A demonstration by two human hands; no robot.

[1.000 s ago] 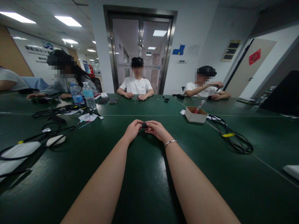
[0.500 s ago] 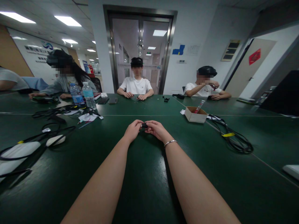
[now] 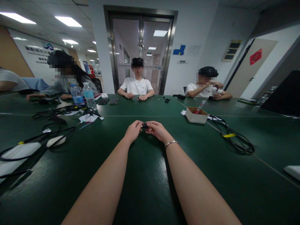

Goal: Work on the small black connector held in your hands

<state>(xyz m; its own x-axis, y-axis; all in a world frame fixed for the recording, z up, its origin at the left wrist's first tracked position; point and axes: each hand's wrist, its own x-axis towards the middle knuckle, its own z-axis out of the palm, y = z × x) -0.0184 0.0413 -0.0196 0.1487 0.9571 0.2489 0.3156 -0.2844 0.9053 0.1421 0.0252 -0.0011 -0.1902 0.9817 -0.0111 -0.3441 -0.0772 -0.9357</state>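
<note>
Both my arms stretch out over the dark green table. My left hand and my right hand meet at the middle of the table. Their fingers are closed in a pinch on a small black object held between them. The object is too small to name. A silver bracelet sits on my right wrist.
A small open cardboard box stands to the right, with a coil of black cable beyond it. Cables, a white mouse, papers and two water bottles lie at the left. Several other people sit at the far side.
My hands have stayed in place on the small black object. The person at the far right has shifted their raised hand slightly.
</note>
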